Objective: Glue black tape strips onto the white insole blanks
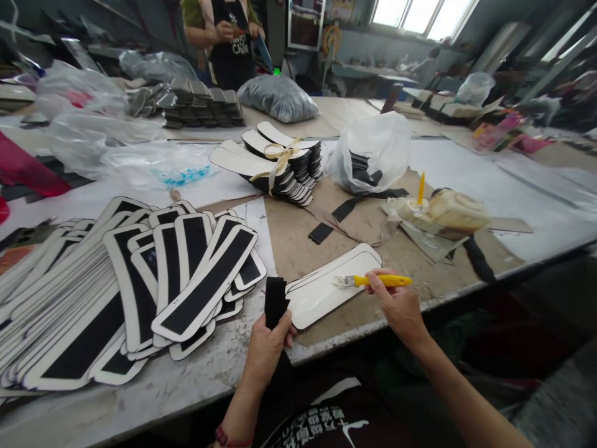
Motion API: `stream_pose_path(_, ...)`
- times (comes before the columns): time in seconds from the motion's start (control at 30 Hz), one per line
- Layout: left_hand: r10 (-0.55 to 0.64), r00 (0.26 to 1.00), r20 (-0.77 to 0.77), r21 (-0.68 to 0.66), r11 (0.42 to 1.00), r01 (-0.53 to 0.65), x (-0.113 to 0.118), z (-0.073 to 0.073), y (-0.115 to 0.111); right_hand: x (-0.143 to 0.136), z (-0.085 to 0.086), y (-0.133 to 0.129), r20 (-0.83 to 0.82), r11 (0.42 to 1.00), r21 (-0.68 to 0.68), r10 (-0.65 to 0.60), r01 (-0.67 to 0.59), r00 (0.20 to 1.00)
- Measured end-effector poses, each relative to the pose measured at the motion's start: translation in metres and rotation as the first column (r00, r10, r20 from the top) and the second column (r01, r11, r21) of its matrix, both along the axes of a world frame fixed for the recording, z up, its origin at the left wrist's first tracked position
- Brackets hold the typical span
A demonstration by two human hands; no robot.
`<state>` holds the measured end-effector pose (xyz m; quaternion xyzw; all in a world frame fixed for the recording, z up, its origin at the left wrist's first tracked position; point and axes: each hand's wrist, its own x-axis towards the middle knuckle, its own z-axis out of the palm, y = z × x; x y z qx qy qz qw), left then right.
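My right hand [396, 305] is closed around a yellow-handled brush [383, 280]. The brush's pale, coated bristles meet the top of a white, round-ended panel [321, 298], which lies over at least one more like it. Several black strips [275, 300] are gripped in my left hand [269, 345], at the panel's left end. To the left of that hand spreads a large heap of white panels with black strips down their middles [205, 283]. A loose black piece [321, 233] rests on the brown board beyond the panel.
Tied stacks of white panels [280, 162] stand farther back, beside a clear plastic bag [368, 152] with black strips inside. At right, a yellowish container [457, 211] lies near an upright yellow stick [421, 188]. Across the table a person [228, 43] in an apron stands. The table's front edge runs before me.
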<state>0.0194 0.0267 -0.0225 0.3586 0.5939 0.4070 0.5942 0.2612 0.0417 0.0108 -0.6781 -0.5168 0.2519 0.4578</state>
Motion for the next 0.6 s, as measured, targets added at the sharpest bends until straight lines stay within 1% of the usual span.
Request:
stream_pose_path(0.07,0.004,1.000,-0.006,-0.003,1.000,-0.004,0.000,-0.002,0.000,0.009,0.003,0.002,0.155,0.999,0.053,-0.012,0.003,0.988)
stream_pose_path(0.17,0.022,1.000,-0.015,-0.006,1.000,-0.022,0.000,-0.005,0.000,0.019,0.008,0.004,0.376,0.983,0.182,-0.055,-0.016,0.925)
stream_pose_path(0.23,0.033,0.999,-0.020,-0.010,0.999,-0.034,0.001,-0.007,0.000,0.024,0.012,0.006,0.470,0.962,0.266,-0.078,-0.057,0.879)
stream_pose_path(0.33,0.019,0.998,-0.059,-0.010,1.000,-0.020,0.001,-0.009,-0.001,0.029,0.017,0.007,0.547,0.928,0.348,-0.089,-0.130,0.832)
stream_pose_path(0.47,0.011,0.995,-0.104,-0.006,1.000,-0.012,0.000,-0.009,-0.002,0.035,0.021,0.006,0.601,0.902,0.380,-0.075,-0.203,0.796)
stream_pose_path(0.6,0.025,0.993,-0.116,-0.009,1.000,-0.026,0.001,-0.006,-0.003,0.030,0.019,-0.002,0.704,0.911,0.328,-0.058,-0.252,0.708)
